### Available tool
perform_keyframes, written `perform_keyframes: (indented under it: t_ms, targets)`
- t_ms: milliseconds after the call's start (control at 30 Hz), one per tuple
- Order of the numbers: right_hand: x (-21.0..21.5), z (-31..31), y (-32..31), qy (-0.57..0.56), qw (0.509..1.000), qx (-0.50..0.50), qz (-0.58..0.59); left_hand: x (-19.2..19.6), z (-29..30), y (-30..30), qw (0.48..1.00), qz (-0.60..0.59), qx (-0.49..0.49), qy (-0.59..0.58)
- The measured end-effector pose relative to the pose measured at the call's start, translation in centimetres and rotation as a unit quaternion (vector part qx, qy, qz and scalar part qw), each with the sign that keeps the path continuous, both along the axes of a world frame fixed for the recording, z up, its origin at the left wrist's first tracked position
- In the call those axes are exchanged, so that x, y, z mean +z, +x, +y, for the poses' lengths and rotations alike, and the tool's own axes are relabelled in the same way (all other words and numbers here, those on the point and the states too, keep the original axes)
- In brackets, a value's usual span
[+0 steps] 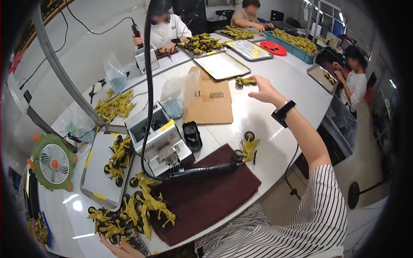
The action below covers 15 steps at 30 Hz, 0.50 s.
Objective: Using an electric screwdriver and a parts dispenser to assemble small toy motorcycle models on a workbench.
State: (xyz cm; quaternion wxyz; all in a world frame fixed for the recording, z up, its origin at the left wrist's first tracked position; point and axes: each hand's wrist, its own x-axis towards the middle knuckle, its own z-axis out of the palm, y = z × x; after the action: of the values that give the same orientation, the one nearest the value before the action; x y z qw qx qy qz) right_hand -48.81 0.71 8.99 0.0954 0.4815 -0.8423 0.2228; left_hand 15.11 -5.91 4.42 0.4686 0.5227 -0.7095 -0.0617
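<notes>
My right hand (266, 91) reaches far across the white table, thumb and fingers apart. Its fingertips are at the end of a small yellow toy motorcycle (245, 81) with black wheels; I cannot tell whether they touch it. Low on the left, my left hand (121, 249) shows only in part, fingers stretched out beside a heap of yellow toy motorcycles (129, 215). Nearer me, another toy motorcycle (248, 149) stands at the edge of a dark red mat (202, 210). Across that mat lies a black electric screwdriver (204, 171) with its cable.
A white screw feeder (165, 148) stands behind the mat, beside a black dish (192, 136). Left are a metal tray (97, 172) holding motorcycles and a green fan (53, 163). Flat cardboard (215, 103) and a tray (221, 66) lie farther off. Other people work around the table.
</notes>
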Motion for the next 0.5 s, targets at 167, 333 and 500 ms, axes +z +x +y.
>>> perform_keyframes:
  t_ms: [167,333,500]
  targets:
    - [-7.2,-5.9,-9.8,0.109,0.983,-0.149,0.015,2.0,3.9,-5.9,0.996,-0.014,0.036,-0.076]
    - [-9.1,-8.7,-10.2,0.188,0.969,-0.152,0.041,0.8,6.5,-7.7,0.996,-0.01,-0.026,-0.081]
    - [-1.9,0.1,-5.4,-0.152,0.988,0.012,0.019,-1.1,8.1,-11.4,0.977,0.07,-0.179,-0.088]
